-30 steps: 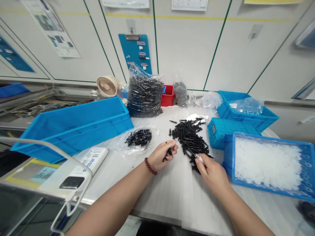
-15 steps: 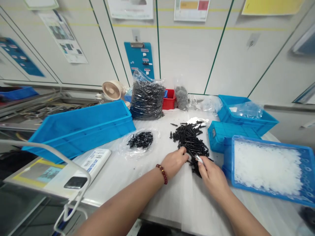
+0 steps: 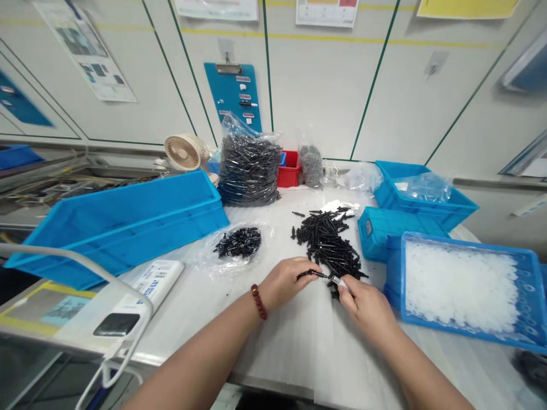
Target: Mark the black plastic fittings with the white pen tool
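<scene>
My left hand [image 3: 294, 278] pinches a slim black rod-like part [image 3: 313, 273], its tip pointing right. Facing it, my right hand [image 3: 363, 297] is closed around a small white-and-grey piece [image 3: 339, 282], whose exact kind I cannot make out. The black part's tip and the white piece's end are very close; whether they touch I cannot tell. Just beyond both hands lies a heap of similar black parts [image 3: 331, 242] on the white-covered table [image 3: 282, 353]. Left of the heap, an open clear bag [image 3: 239, 244] holds small black pieces with light bands.
On the right, a blue bin [image 3: 532, 285] holds many white translucent rings, beside stacked blue boxes [image 3: 401, 228]. A long blue bin [image 3: 123, 210] and a white box-shaped device [image 3: 160, 285] with a cable stand left. A large bag of black parts [image 3: 250, 171] is behind.
My left hand has come up from the heap's near edge with a black part in its fingers. My right hand still holds the white-and-grey piece. The view has shifted slightly.
</scene>
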`<state>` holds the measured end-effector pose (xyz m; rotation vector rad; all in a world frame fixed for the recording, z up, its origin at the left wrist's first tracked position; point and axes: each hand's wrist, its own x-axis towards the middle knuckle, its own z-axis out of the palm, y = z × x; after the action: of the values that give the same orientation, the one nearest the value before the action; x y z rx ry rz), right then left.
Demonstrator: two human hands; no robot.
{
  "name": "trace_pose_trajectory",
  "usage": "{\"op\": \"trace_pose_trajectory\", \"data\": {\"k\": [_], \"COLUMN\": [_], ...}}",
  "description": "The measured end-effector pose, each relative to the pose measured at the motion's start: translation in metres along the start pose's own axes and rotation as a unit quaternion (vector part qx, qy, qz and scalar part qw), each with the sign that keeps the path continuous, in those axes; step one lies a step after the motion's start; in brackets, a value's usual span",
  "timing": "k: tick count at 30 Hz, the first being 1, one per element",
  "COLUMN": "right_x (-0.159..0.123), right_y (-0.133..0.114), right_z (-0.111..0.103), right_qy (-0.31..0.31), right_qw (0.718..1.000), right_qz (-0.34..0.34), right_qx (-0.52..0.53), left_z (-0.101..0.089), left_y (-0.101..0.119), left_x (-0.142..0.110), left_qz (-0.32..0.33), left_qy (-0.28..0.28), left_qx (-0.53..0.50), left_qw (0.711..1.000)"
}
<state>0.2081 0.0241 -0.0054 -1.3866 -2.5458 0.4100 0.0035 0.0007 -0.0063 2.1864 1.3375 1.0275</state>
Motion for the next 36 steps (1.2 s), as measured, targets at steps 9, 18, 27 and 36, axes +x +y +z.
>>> {"op": "trace_pose_trajectory", "data": {"k": [9, 18, 27, 36], "right_x": [-0.003, -0.004, -0.005, -0.004], "right_y": [-0.012, -0.016, -0.012, -0.009], "right_z": [-0.004, 0.001, -0.001, 0.001], "right_qy": [-0.053, -0.038, -0.056, -0.061], "right_qw": [0.997, 0.996, 0.998, 0.997], "right_qz": [-0.035, -0.031, -0.040, -0.049], "right_qx": [-0.054, -0.079, -0.007, 0.004], "left_z": [0.003, 0.006, 0.006, 0.003], "left_y": [0.006, 0.010, 0.001, 0.002], "left_x": [-0.003, -0.003, -0.005, -0.004], "left_qz": [-0.037, -0.035, 0.021, -0.017], "left_qy": [-0.051, -0.080, -0.067, -0.071], "left_qx": [-0.017, -0.013, -0.044, -0.048], "left_qw": [0.998, 0.996, 0.997, 0.996]}}
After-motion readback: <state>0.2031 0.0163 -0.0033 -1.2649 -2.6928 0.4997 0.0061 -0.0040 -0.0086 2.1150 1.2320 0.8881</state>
